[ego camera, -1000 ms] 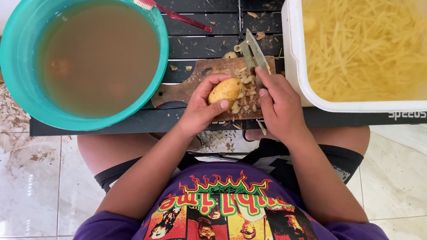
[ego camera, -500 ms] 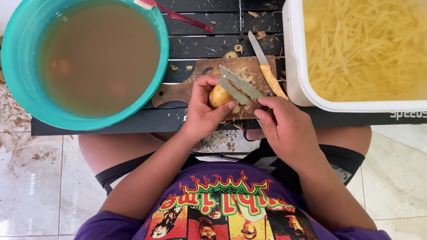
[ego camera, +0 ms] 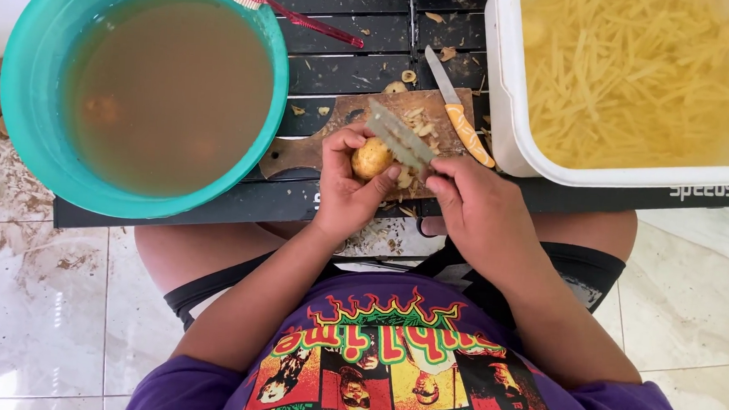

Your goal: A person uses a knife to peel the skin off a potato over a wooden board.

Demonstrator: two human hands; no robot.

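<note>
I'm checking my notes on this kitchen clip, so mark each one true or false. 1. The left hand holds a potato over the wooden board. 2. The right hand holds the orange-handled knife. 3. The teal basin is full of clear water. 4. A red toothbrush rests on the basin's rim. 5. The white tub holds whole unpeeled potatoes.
1. True: the left hand grips the potato above the wooden board.
2. False: the right hand holds a peeler; the orange-handled knife lies on the board.
3. False: the teal basin holds murky brown water.
4. True: the red toothbrush rests there.
5. False: the white tub holds cut potato strips.
</note>
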